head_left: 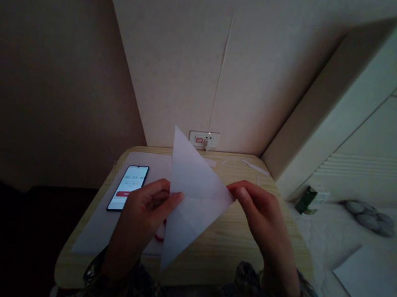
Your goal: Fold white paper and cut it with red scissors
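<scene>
Held up above the small table is a sheet of white paper (197, 188) folded into a triangle, with crease lines across its face. My left hand (147, 210) pinches its long left edge near the middle, thumb on top. At the right corner, my right hand (257, 208) grips the tip between thumb and fingers. A phone (128, 185) with a lit timer screen lies just left of my left hand, on white paper sheets (95, 230). Part of a red-edged object (160, 231) shows beneath the folded paper; most of it is hidden.
The wooden table (227, 253) stands against a wall with a socket and plug (205, 141). Thin paper strips (255, 167) lie at its back. On the bed to the right are a green-and-white box (310, 201), a grey patterned item (370, 218) and white paper (369, 281).
</scene>
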`<state>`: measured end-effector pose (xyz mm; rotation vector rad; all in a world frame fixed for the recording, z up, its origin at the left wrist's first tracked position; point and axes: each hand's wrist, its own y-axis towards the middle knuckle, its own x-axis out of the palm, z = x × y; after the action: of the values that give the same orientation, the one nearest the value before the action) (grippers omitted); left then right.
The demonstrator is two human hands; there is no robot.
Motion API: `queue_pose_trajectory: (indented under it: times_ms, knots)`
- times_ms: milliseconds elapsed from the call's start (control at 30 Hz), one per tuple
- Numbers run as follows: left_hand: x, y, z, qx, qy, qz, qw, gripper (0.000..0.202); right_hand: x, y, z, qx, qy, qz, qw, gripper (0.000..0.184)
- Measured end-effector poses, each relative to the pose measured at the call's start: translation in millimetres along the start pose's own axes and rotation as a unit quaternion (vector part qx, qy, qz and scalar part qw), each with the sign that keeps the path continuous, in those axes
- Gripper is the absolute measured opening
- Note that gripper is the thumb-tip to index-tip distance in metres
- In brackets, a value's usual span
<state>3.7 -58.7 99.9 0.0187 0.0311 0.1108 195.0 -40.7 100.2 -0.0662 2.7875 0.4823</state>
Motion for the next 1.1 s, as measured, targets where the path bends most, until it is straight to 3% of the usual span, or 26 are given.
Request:
queue_pose_trajectory:
  times_ms: [100, 367, 567, 767, 900, 1100]
  knots:
    - [3.7, 0, 2, 0.019, -0.03, 0.029, 0.999, 0.005, 2, 1, 0, 0.004, 0.02, 0.008, 1.0, 0.016]
    - [4.9, 1, -2, -0.002, -0.09, -0.007, 0.996, 0.012, 4, 3, 1, 0.019, 0.065, 0.045, 0.997, 0.022]
    - [8.9, -2, 1, -0.008, -0.111, 0.005, 0.994, 0.013, 3, 3, -1, 0.016, 0.058, 0.063, 0.996, 0.023]
    - [5.1, 2, -2, 0.01, -0.081, -0.007, 0.997, 0.01, 5, 3, 2, 0.01, 0.059, 0.068, 0.996, 0.018]
    - [2.5, 4, -7, 0.018, -0.078, 0.005, 0.997, 0.011, 9, 2, -1, 0.021, 0.111, 0.024, 0.993, 0.013]
    - [1.1, 5, -13, 0.031, -0.061, 0.05, 0.996, 0.016, 8, 1, -2, 0.019, 0.109, 0.051, 0.993, 0.019]
